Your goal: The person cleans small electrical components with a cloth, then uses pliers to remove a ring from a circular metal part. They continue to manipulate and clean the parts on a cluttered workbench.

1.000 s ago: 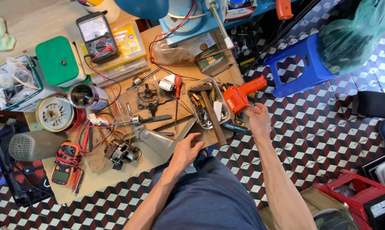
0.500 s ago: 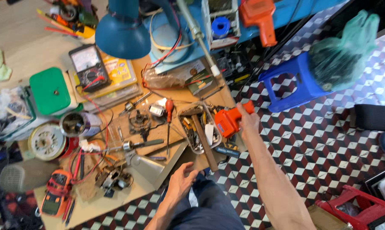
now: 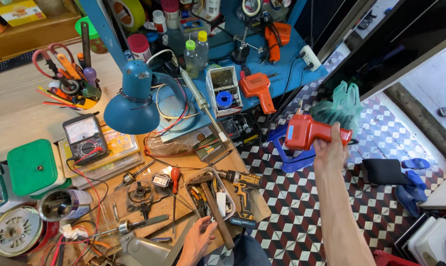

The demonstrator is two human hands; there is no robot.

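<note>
Blue desk lamp [image 3: 132, 101] leans over the cluttered wooden bench, analog multimeter [image 3: 85, 138] just beside its shade. Green lidded box [image 3: 32, 166] sits at the left edge. Cordless drill [image 3: 242, 184] lies beside a tray of tools [image 3: 209, 193]. Blue plastic stool [image 3: 289, 157] stands on checkered floor.

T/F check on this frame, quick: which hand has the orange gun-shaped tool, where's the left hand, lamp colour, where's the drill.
1. The right hand holds the orange pistol-shaped soldering gun raised off the bench. True.
2. The left hand is lifted too. False: it rests at the bench edge by the wooden-handled hammer.
3. The desk lamp has a red shade. False: it is blue.
4. A yellow and black cordless drill lies on the wooden bench. True.
</note>
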